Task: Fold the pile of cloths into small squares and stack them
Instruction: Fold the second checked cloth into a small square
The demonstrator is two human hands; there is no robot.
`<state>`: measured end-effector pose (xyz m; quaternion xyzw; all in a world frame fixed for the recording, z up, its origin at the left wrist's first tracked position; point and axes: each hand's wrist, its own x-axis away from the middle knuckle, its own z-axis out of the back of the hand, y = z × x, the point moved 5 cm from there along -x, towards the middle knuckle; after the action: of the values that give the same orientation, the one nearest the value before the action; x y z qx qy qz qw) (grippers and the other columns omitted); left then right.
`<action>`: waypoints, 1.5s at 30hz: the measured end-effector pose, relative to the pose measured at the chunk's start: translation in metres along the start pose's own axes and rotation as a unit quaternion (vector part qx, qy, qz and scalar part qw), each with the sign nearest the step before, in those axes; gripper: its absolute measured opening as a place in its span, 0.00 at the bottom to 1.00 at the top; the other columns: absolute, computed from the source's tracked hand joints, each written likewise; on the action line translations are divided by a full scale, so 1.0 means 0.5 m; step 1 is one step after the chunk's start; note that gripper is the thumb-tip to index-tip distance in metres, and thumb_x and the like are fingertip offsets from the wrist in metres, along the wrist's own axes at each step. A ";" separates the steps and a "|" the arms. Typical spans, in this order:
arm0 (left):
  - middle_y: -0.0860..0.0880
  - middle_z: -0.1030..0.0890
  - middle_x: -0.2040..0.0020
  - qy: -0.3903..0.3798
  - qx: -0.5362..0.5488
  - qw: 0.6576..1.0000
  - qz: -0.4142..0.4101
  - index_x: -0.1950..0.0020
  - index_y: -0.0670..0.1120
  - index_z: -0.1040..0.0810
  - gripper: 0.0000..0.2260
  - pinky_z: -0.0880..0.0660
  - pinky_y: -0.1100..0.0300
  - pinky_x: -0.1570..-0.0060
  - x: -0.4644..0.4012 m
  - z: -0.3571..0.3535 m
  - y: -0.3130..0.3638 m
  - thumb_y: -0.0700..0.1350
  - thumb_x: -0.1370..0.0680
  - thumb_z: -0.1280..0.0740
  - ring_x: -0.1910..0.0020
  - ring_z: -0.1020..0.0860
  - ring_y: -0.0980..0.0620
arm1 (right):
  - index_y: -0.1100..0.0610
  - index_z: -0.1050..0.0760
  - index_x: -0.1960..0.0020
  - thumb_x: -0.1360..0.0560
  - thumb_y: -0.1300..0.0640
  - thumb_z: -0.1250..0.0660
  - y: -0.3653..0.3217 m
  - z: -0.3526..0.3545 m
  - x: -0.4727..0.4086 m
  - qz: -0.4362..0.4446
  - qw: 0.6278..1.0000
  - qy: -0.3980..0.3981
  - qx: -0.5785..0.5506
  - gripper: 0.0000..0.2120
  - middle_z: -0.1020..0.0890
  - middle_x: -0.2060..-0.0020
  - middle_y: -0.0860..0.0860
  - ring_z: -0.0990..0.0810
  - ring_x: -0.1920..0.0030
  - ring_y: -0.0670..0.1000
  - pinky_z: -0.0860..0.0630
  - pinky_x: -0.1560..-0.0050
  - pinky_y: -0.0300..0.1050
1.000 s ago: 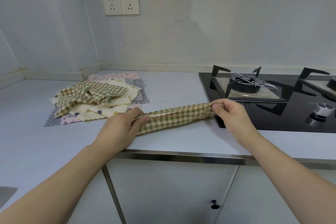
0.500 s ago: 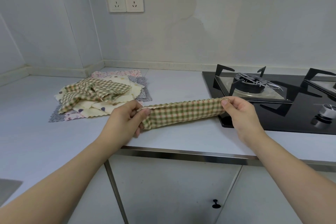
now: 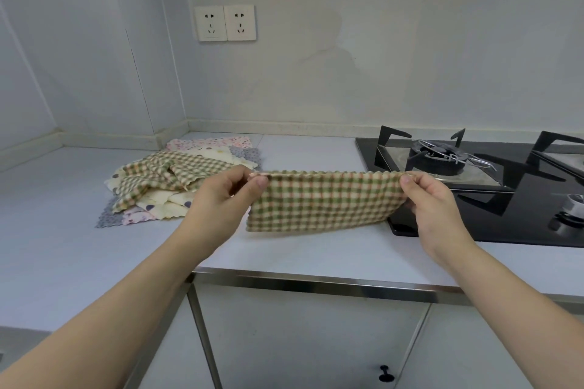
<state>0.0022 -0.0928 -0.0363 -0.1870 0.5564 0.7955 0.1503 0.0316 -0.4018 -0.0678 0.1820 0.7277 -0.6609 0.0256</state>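
A green-and-cream checked cloth point(image 3: 322, 202), folded in half, hangs above the white counter point(image 3: 284, 256) with its fold at the bottom. My left hand point(image 3: 221, 199) pinches its upper left corner and my right hand point(image 3: 433, 199) pinches its upper right corner, stretching the top edge level. Behind my left hand lies the pile of cloths point(image 3: 167, 186): another checked one crumpled on top of cream dotted, pink floral and grey ones.
A black gas hob point(image 3: 505, 196) with raised pan supports fills the counter's right side, close to my right hand. A wall with two sockets point(image 3: 225, 23) backs the counter. The counter's metal front edge point(image 3: 316, 284) and white cabinet doors lie below.
Both hands have lifted the checked cloth off the counter. It was a flat narrow strip on the surface; now it hangs down from its top edge.
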 end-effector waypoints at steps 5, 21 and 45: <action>0.45 0.32 0.66 0.051 0.041 0.998 0.020 0.58 0.36 0.28 0.19 0.36 0.56 0.64 -0.005 0.012 0.007 0.52 0.20 0.36 0.65 0.34 0.49 | 0.56 0.23 0.55 0.21 0.60 0.38 -0.037 -0.012 0.003 -0.003 1.000 0.001 0.004 0.07 0.19 0.60 0.48 0.23 0.59 0.44 0.27 0.52 0.40; 0.43 0.24 0.62 -0.014 0.145 0.985 0.097 0.61 0.47 0.22 0.06 0.32 0.50 0.58 -0.014 0.020 0.014 0.45 0.25 0.30 0.62 0.28 0.46 | 0.57 0.24 0.55 0.20 0.61 0.39 -0.059 -0.017 -0.012 -0.078 0.997 -0.018 0.008 0.07 0.19 0.61 0.51 0.23 0.59 0.49 0.28 0.56 0.46; 0.47 0.20 0.69 0.033 -0.261 0.955 0.136 0.58 0.46 0.26 0.10 0.24 0.53 0.64 -0.007 -0.026 -0.109 0.50 0.20 0.38 0.69 0.22 0.49 | 0.60 0.35 0.43 0.20 0.59 0.47 0.112 -0.172 -0.160 0.021 0.779 -0.088 0.620 0.09 0.24 0.46 0.57 0.27 0.53 0.57 0.34 0.57 0.48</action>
<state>0.0314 -0.0869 -0.0836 -0.1686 0.3539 0.9194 -0.0316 0.1402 -0.3333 -0.0881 0.1148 0.1511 -0.9817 -0.0144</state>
